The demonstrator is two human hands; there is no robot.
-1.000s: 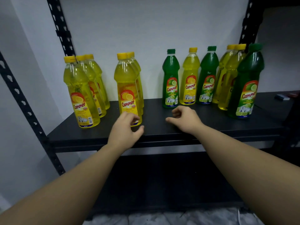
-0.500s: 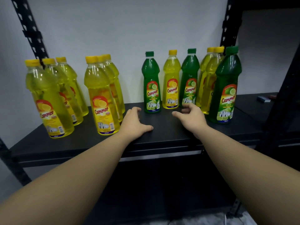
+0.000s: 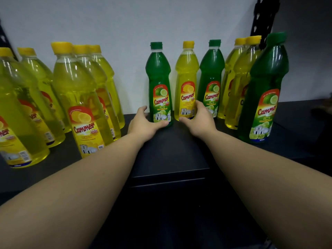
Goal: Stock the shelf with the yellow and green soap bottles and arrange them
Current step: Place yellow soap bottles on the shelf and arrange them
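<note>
On the black shelf (image 3: 170,151) a slim green soap bottle (image 3: 159,78) and a slim yellow soap bottle (image 3: 186,74) stand upright side by side near the back wall. My left hand (image 3: 143,125) wraps the base of the green one, thumb in front. My right hand (image 3: 199,119) wraps the base of the yellow one. Another green bottle (image 3: 212,72) stands just right of them, then two yellow bottles (image 3: 237,74) and a green bottle (image 3: 265,90) nearer the front. Several larger yellow bottles (image 3: 79,97) fill the left side in rows.
A black perforated upright (image 3: 264,18) rises at the back right, and a white wall is behind the bottles. The shelf's front edge (image 3: 168,174) runs under my forearms. Bare shelf surface lies between the left group and the middle bottles.
Both hands moved forward from the shelf's front area to the back row and closed around the bases of the green and yellow bottles. The camera came closer to the shelf.
</note>
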